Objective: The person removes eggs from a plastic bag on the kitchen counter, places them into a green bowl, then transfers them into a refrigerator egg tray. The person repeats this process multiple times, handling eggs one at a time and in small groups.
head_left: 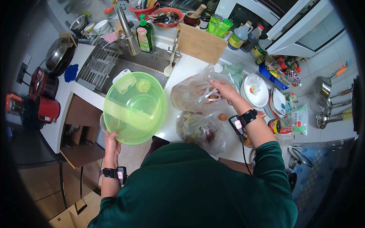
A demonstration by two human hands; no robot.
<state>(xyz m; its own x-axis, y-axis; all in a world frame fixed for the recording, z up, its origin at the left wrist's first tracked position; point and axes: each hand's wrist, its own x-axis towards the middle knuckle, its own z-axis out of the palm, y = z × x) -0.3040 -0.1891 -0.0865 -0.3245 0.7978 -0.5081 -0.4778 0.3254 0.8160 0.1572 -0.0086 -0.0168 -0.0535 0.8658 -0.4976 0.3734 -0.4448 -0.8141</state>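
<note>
My left hand (pixel 112 140) grips the rim of a translucent green plastic basin (pixel 139 107), held tilted in front of the sink's near edge. My right hand (pixel 223 90) pinches the top of a clear plastic bag (pixel 185 92) on the white counter. Brown eggs (pixel 213 97) show inside this bag. Just below it, a single brown egg (pixel 222 116) lies beside another clear plastic bag (pixel 204 132) with dark red and yellowish produce, which I cannot name surely.
Behind the basin is a steel sink (pixel 148 61) with a drying rack (pixel 98 68). A wooden cutting board (pixel 201 42) leans by the window. White plates (pixel 255 95) and a blue basket (pixel 269 75) of packets stand at right. A cabinet door (pixel 82 152) hangs open at lower left.
</note>
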